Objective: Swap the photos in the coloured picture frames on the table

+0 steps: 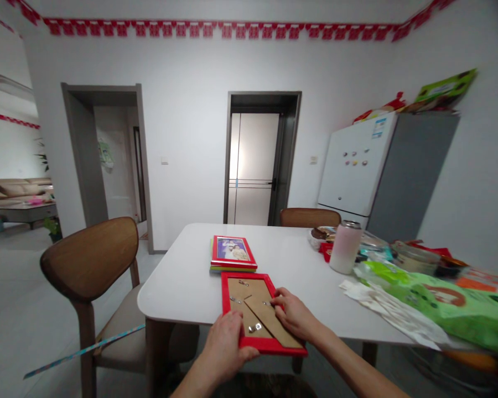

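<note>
A red picture frame (257,349) lies back side up at the near edge of the white table, its lower end jutting past that edge. Its brown backing board (237,316) carries a slanted stand flap (269,320) and several small metal clips, one of them a lower clip (255,328). My left hand (228,340) is closed around the lower left corner, thumb along the bottom bar. At the right side, the bent fingers of my right hand (294,312) press on the right clip (268,303); the fingertips are partly hidden.
Beyond the frame sits a stack of frames, the top one a red photo frame (233,251). To the right stand a pink and white bottle (346,247), a green wipes pack (440,301) and white cloth (388,309). A wooden chair (91,260) is at left.
</note>
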Available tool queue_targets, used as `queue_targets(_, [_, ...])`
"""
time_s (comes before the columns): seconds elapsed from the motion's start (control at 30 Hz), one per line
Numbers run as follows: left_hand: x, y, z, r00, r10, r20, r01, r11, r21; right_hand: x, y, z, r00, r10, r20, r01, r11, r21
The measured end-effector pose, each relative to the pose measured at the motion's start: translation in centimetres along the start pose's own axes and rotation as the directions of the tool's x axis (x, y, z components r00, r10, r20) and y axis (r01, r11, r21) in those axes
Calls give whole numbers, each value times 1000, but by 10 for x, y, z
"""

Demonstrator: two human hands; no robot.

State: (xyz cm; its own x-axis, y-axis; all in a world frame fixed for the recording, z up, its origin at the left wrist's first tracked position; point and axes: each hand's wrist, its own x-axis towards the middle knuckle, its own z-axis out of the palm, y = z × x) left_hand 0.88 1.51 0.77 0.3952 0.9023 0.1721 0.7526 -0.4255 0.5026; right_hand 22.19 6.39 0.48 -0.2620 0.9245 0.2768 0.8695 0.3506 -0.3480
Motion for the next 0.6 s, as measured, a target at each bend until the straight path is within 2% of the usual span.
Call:
queue_targets(0.13, [1,-4,-1,999,51,-11,-51,998,-30,-12,-4,0,997,3,-76,-3,1000,-5])
queue_targets(0.23, [1,-7,1,997,67,-24,-68,997,-42,-22,-20,1,990,-85,-110,81,996,-35])
queue_targets(0.33, [2,-9,4,998,57,-35,-59,998,-38,-30,-45,1,974,-226,-35,225,974,-30])
queue_targets(0.43, [3,-11,5,996,77,-38,-79,996,-40,-34,-64,-1,959,-284,11,284,958,-35])
queue_targets(0.6, [3,-11,2,994,105,-33,-105,994,-25,-39,-67,-9,938,-341,63,341,940,-1])
